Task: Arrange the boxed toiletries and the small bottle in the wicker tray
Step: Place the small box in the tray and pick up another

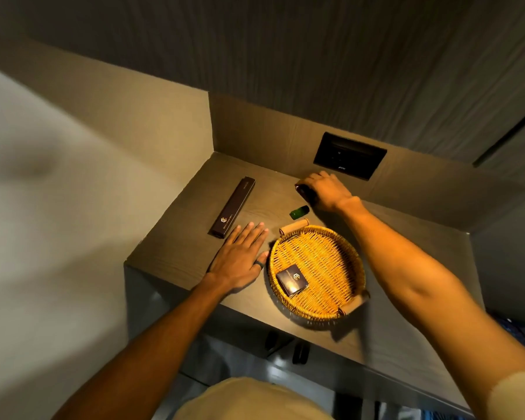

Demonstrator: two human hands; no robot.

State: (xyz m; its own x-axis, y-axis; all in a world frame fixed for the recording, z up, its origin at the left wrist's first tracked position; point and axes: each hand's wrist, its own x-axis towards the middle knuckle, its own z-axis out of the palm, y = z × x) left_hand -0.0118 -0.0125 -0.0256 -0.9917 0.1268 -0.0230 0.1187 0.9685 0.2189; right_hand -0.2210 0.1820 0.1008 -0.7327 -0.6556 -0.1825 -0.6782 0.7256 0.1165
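Observation:
A round wicker tray (343, 253) with two wooden handles sits on the wooden shelf. One small dark box (292, 280) with a gold logo lies inside it, near the left rim. A long dark box (233, 207) lies on the shelf to the left. A small green bottle (299, 212) lies on its side just beyond the tray's far handle. My right hand (325, 190) is at the back of the shelf, closed over a dark box (304, 191), mostly hidden under the fingers. My left hand (240, 259) rests flat on the shelf, fingers spread, between the long box and the tray.
A dark socket panel (349, 155) is set in the back wall right behind my right hand. The shelf sits in a corner, with a wall on the left and its front edge (170, 280) close to my left wrist. Dark handles (300, 353) show below the shelf.

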